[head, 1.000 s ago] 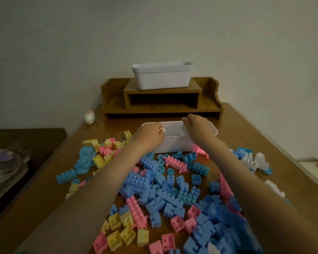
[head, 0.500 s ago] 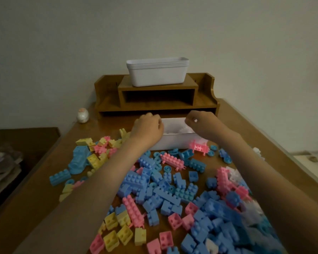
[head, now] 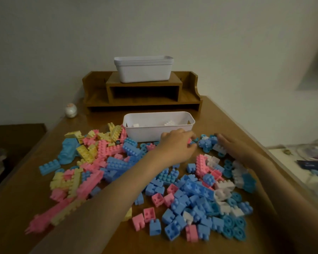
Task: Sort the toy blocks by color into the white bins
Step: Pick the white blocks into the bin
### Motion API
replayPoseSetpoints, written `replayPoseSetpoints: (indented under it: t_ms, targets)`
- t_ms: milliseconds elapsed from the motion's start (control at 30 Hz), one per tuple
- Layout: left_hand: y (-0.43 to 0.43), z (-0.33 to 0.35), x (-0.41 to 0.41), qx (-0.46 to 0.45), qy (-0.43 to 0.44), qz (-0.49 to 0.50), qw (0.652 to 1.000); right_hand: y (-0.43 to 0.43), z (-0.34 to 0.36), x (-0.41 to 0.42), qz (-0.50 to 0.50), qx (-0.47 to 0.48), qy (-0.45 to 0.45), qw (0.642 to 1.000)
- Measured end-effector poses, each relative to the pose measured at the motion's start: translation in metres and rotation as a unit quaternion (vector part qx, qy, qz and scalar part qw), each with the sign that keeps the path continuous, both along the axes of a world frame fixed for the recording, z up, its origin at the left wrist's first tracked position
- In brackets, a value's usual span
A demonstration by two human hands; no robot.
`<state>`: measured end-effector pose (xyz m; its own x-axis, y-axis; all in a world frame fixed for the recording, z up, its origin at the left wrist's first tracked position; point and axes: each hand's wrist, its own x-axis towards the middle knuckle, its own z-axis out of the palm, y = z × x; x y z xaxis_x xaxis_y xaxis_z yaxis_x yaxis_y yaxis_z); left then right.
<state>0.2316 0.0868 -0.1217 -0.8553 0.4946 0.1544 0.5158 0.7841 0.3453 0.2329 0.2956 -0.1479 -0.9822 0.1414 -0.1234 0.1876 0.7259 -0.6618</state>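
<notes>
Where blocks (head: 191, 191) stop, bare table (head: 17, 189) along left edge

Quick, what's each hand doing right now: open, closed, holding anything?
Left hand: fingers curled, apparently pinching a pink block.
Right hand: open, straight fingers touching a white block.

A wooden shelf (head: 99, 96) is standing at the far edge of the brown table (head: 22, 195), against the pale wall (head: 154, 24). A small white egg-shaped ornament (head: 70, 110) is sitting on the table just left of it.
</notes>
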Motion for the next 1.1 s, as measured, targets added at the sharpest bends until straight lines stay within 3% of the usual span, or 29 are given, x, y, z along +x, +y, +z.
replayPoseSetpoints:
  t_ms: [133,233,500,733,900,1100]
  targets:
    - [-0.007,-0.012,0.012,-0.064,-0.031,0.003,0.997,-0.023,-0.002,0.010,0.062,-0.008,0.003,0.998]
    - [-0.021,-0.017,0.021,-0.060,-0.051,0.012,0.997,-0.037,-0.002,0.013,0.113,-0.035,-0.005,0.993]
    - [-0.052,-0.036,0.027,-0.012,0.024,0.069,0.997,-0.082,-0.003,0.013,0.228,-0.076,0.014,0.971]
    - [-0.058,-0.041,0.016,-0.019,0.011,0.052,0.998,-0.067,0.004,0.009,0.196,-0.030,0.115,0.973]
    - [-0.059,-0.041,0.017,-0.034,0.055,0.080,0.995,-0.048,0.008,0.014,0.217,0.058,0.040,0.974]
    - [-0.058,-0.040,0.016,-0.003,0.035,0.129,0.991,-0.056,0.001,0.013,0.211,0.125,0.074,0.967]
